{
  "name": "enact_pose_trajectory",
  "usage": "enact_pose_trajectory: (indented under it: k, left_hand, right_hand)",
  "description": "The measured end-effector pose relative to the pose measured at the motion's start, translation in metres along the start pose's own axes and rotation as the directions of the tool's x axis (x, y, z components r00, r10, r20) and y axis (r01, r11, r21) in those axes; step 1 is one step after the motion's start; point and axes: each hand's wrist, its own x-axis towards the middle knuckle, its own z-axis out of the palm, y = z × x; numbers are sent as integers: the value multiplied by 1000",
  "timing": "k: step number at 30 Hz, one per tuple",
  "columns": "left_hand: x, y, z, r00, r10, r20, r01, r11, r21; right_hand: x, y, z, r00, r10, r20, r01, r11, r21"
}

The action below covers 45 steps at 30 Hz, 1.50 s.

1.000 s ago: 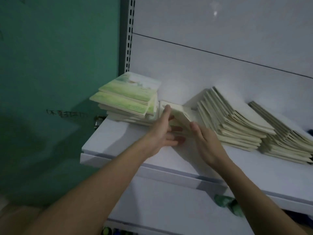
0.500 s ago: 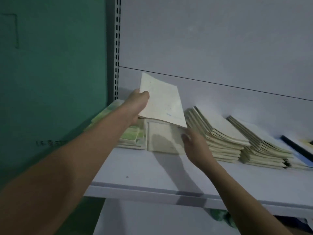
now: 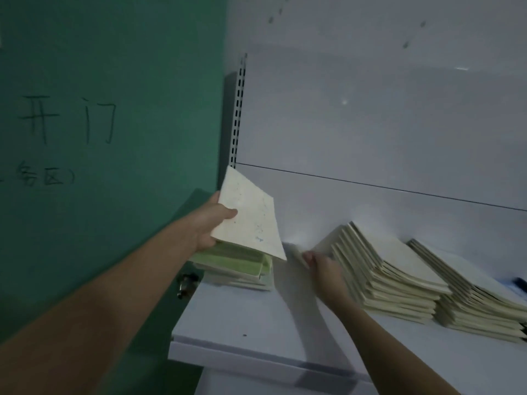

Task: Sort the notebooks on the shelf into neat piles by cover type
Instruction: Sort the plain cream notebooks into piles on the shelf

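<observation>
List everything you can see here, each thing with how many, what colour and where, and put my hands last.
speckled notebook: one, cream with small specks, held up above the green pile at the shelf's left end
green pile: one stack, green covers on top, left end of the shelf
cream piles: two slanted stacks, plain cream covers, middle and right of the shelf
leaning notebook: one, pale, standing between the green pile and the cream piles
shelf: one, white, with a white back panel
wall: green, handwritten characters, left of the shelf
left hand: grips the speckled notebook by its left edge
right hand: fingers on the leaning notebook
</observation>
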Motion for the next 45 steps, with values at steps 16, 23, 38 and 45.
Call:
enact_pose_trajectory:
  k: [16, 23, 38, 45]
  left_hand:
    - [13, -10, 88, 992, -52, 113, 79, 968, -240]
    - [26, -32, 114, 993, 46, 105, 2, 910, -414]
    - [38, -55, 256, 988, 55, -145, -55, 998, 4]
    - [42, -82, 307, 975, 132, -179, -87, 967, 241]
  right_hand:
    - [-36, -88, -72, 867, -471, -160, 430, 871, -236]
    - [-27, -41, -117, 968, 132, -215, -121, 991, 63]
    - [11, 80, -182, 928, 357, -104, -325, 916, 236]
    - [21, 139, -191, 970, 242, 32, -242, 970, -7]
